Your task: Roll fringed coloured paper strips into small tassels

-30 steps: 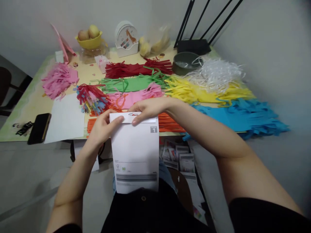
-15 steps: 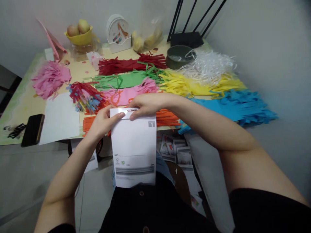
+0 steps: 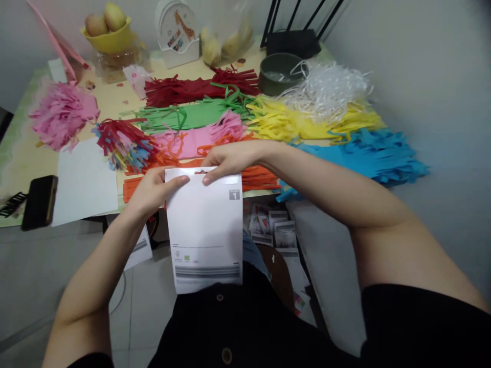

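We look from head height, forward and down, close to the near edge of the counter (image 3: 113, 105), facing its far edge.

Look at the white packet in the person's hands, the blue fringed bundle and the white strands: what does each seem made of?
White packet: probably paper or thin card, smooth; straight edges and a bright sheen near the top.
Blue fringed bundle: perhaps tissue or crepe paper, matt; thin, crumpled strips.
White strands: maybe plastic or paper ribbon, slightly shiny; narrow, loosely tangled.
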Available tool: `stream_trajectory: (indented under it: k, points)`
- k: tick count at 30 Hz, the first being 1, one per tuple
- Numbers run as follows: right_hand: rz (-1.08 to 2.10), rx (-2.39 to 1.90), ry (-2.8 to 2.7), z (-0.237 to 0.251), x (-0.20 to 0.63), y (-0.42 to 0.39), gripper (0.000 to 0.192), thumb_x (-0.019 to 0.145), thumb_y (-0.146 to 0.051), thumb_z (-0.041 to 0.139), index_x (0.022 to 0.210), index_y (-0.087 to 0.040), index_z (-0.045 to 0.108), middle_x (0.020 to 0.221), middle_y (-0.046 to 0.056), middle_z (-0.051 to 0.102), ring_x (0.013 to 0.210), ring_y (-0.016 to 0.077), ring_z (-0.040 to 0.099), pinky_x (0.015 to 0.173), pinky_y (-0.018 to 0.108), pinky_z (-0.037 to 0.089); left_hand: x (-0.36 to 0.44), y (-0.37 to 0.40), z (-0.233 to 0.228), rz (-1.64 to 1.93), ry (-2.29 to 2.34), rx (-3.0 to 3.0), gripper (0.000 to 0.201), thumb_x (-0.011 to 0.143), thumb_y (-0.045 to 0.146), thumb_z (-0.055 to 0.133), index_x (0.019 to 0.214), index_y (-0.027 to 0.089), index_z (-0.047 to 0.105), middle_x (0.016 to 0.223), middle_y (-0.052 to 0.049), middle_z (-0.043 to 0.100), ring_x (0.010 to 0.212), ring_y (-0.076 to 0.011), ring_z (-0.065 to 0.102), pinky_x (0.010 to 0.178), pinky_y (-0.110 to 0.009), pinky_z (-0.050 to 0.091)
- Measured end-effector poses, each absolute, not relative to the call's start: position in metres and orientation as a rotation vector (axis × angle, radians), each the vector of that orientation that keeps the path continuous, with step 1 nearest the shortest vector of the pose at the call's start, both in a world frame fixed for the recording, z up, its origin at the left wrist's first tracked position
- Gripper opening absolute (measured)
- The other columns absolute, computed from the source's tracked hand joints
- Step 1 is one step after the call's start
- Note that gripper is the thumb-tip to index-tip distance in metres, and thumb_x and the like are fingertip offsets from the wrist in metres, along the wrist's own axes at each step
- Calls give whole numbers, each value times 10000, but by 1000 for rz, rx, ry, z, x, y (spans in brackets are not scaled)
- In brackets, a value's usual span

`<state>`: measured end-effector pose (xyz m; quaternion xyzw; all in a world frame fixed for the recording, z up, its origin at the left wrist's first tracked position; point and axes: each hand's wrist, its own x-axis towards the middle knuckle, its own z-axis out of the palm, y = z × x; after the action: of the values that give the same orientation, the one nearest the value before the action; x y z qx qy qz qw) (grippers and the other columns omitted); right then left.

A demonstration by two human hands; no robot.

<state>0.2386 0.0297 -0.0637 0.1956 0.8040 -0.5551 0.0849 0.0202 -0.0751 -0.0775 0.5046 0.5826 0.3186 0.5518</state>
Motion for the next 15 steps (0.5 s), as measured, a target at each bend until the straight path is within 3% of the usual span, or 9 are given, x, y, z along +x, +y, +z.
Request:
stream_trajectory:
  k: [4, 9, 13, 15]
  points:
    - [-1530, 494, 2587, -41, 238, 25, 366, 925, -433, 578, 940, -90, 708, 711, 3, 667, 624, 93, 554, 593, 208, 378, 3, -81, -67, 776, 1260, 1145, 487, 722, 500, 781, 1005, 106, 746, 763, -81, 734, 662, -214, 678, 601, -295, 550]
    - [-1138, 431, 2908, -16, 205, 11, 306, 949, -338, 545, 757, -124, 648, 605, -17, 547, 566, 84, 443, 583, 231, 306, -14, -104, -45, 992, 1468, 1383, 434, 787, 489, 745, 1028, 130, 773, 844, -74, 768, 684, -204, 692, 572, -250, 531]
    - [-1011, 330, 3013, -10, 175, -16, 284, 976, -302, 504, 785, -153, 653, 602, -18, 549, 541, 91, 447, 573, 236, 302, -34, -148, -37, 1097, 1553, 1685, 200, 852, 316, 719, 978, 182, 799, 948, -55, 791, 823, -201, 741, 726, -245, 577]
    - [-1003, 255, 2983, -11, 166, -31, 253, 988, -311, 497, 880, -171, 679, 634, -14, 587, 539, 93, 474, 552, 233, 297, -46, -179, -38, 1143, 1539, 1870, 196, 890, 175, 658, 1024, 217, 794, 980, -37, 793, 852, -171, 753, 780, -219, 575]
